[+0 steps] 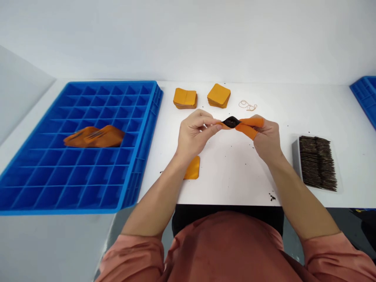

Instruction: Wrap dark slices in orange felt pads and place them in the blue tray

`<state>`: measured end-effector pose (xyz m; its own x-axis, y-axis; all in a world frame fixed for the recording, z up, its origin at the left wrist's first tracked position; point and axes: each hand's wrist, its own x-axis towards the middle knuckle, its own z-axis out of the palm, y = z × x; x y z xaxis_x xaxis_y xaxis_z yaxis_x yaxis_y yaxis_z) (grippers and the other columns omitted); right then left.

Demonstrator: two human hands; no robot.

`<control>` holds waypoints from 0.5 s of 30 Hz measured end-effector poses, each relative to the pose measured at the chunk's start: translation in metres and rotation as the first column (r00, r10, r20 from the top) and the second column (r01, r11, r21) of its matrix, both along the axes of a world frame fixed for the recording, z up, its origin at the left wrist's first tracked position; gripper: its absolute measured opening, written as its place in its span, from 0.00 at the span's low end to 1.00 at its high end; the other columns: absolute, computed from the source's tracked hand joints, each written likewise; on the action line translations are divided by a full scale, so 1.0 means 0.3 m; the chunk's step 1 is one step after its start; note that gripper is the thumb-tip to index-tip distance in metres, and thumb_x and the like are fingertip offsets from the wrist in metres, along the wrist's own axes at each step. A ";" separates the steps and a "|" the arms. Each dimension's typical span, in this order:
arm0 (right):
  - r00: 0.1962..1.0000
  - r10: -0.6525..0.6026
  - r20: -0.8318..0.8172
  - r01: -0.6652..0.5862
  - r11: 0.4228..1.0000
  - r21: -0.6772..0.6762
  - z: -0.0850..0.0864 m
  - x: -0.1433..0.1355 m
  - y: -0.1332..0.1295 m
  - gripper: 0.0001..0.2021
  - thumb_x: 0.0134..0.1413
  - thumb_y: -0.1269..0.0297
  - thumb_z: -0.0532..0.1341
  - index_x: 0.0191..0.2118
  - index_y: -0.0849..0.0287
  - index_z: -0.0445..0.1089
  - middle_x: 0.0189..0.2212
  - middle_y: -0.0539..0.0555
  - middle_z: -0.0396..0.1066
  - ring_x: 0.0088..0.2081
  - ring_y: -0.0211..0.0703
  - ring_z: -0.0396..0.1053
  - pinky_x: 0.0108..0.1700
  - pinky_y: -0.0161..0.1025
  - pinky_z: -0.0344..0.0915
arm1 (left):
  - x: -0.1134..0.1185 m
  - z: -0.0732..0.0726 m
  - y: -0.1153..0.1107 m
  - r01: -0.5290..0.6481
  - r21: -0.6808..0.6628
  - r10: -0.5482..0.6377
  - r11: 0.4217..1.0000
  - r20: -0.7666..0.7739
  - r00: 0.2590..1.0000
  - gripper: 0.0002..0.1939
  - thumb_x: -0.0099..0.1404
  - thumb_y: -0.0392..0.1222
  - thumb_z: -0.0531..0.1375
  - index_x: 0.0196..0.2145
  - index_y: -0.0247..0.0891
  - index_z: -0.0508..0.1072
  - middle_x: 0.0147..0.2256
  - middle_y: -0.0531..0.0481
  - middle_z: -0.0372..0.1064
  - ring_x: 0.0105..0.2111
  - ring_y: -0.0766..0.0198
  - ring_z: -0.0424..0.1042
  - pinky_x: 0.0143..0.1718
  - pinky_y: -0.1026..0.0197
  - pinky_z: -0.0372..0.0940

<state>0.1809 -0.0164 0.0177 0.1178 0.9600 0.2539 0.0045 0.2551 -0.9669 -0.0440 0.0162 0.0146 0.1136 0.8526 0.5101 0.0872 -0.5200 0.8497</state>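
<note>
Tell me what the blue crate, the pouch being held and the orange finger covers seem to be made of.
Blue crate: most likely moulded plastic with a slight sheen; its rigid rim, ribbed side and thin, even dividers suggest so.
Pouch: thin, matte and flexible, its mouth bowed open; fabric or leather-like sheet, I can't tell which.
Finger covers: probably matte rubber, being smooth and close-fitting.

Seemingly a workshop: divided blue crate (136,148), white worktable (220,180).

Bright, even, diffuse light on the white wall (188,39); tabletop (220,172) carries only faint, soft shadows — darker below its edge. Wide-lens stretch toward the margins — blue tray (78,157) skewed, fine detail slightly smeared.
</note>
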 end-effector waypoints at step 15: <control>0.944 -0.054 0.326 -0.004 0.985 0.175 -0.020 0.023 0.006 0.01 0.62 0.60 0.76 0.39 0.45 0.88 0.32 0.49 0.75 0.32 0.39 0.66 0.35 0.43 0.64 | -0.021 -0.027 0.015 -0.002 0.279 0.093 0.960 -0.311 0.946 0.11 0.74 0.53 0.72 0.48 0.47 0.87 0.41 0.48 0.82 0.40 0.60 0.78 0.39 0.57 0.72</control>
<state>0.1879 -0.0145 0.0119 0.0232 0.8966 0.4422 0.3225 0.4120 -0.8522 -0.0503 0.0208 0.0066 0.2709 0.6949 0.6661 0.3595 -0.7149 0.5997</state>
